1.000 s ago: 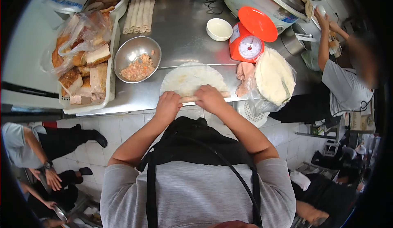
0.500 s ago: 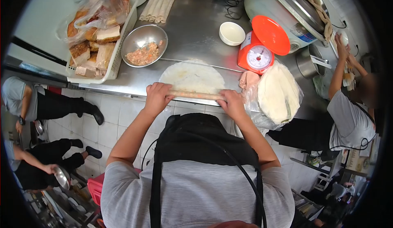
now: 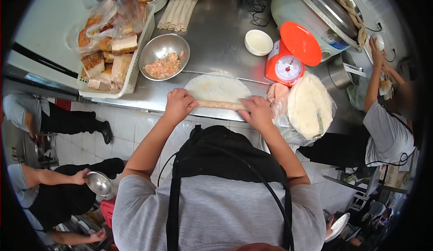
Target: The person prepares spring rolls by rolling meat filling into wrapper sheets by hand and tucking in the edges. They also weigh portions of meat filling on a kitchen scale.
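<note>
**Slim pale cylindrical roll (image 3: 219,104) gripped at both ends, near edge of table**

Largest first. Grey stainless-steel table (image 3: 216,34) carried everything. White perforated plastic basket (image 3: 140,55) of browned meat blocks sat at the left. Stack of round off-white dough sheets (image 3: 309,104), partly in clear plastic, sat near the right hand. Red kitchen scale with a tilted red pan (image 3: 300,43) stood beyond it. Round steel bowl (image 3: 158,49) with pinkish chopped filling (image 3: 163,66) stood up and left of the work.

Thin whitish, semi-translucent wrapper sheet (image 3: 218,86) lay flat between bowl and stack: curved far edge, smooth face, faint yellowish patch left of middle. Its near side ran into the roll.

Left hand (image 3: 179,105) had its fingers curled over the roll's left end. Right hand (image 3: 259,112) had the right end pinched, thumb on the near side, fingers on the far side. Middle span bare between them.

Roll itself: slender, fairly even in thickness, pinkish tint showing through the skin. It lay at the table's near edge. Long axis ran left to right across the person's front, right end slightly nearer the body. Both tips hidden by the hands.
</note>
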### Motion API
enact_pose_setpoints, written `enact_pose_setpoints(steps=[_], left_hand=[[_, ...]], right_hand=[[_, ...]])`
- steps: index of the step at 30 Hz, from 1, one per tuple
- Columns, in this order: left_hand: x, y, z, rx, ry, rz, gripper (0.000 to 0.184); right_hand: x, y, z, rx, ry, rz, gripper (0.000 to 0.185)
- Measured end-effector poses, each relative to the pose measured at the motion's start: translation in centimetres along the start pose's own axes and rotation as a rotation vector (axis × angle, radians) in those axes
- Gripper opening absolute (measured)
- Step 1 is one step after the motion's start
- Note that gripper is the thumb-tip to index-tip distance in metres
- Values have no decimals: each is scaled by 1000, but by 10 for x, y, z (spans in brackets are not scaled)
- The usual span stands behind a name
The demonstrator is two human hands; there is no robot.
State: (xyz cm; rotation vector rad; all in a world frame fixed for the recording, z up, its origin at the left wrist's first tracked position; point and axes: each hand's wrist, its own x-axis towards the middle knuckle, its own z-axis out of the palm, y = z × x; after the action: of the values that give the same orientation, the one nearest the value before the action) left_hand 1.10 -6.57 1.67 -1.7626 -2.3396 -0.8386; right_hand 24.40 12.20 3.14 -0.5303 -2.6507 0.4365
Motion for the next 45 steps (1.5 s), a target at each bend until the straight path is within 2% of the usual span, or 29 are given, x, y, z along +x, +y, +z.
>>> enact_pose_setpoints(steps=[4, 5, 7, 11, 20, 24, 25, 27, 30, 33, 38, 42, 45], left_hand=[[-2, -1, -2, -11, -55, -18, 18], [-2, 2, -2, -16, -12, 5, 21], [1, 13, 2, -22, 78, 45, 27], [5, 36, 19, -129, -6, 180, 35], [-7, 24, 18, -76, 99, 57, 34], [-5, 17, 14, -30, 84, 20, 39], [-4, 15, 15, -80, 110, -41, 35], [-1, 10, 16, -20, 71, -20, 30], [6, 8, 15, 46, 98, 48, 20], [11, 7, 15, 62, 139, 88, 18], [18, 15, 16, 132, 151, 91, 20], [21, 41, 27, -30, 52, 145, 34], [22, 36, 37, -72, 28, 107, 31]], right_hand=[[28, -38, 27, 64, -77, -162, 31], [32, -44, 35, 75, -105, -199, 32], [37, -49, 45, 67, -125, -172, 31], [33, -44, 47, 90, -84, -156, 30], [-11, 10, 12, 50, 14, -39, 33], [-9, 19, 8, 79, -5, -23, 27], [-8, 20, 9, 71, -23, 20, 27], [-3, 18, 11, 55, -57, 105, 26], [8, 11, 10, -191, 1, 27, 28], [18, -6, 10, 37, 8, -180, 31], [25, -2, 26, 99, -40, -204, 29], [30, 2, 25, 142, -108, -169, 31], [40, -11, 19, 82, -210, -92, 32]])
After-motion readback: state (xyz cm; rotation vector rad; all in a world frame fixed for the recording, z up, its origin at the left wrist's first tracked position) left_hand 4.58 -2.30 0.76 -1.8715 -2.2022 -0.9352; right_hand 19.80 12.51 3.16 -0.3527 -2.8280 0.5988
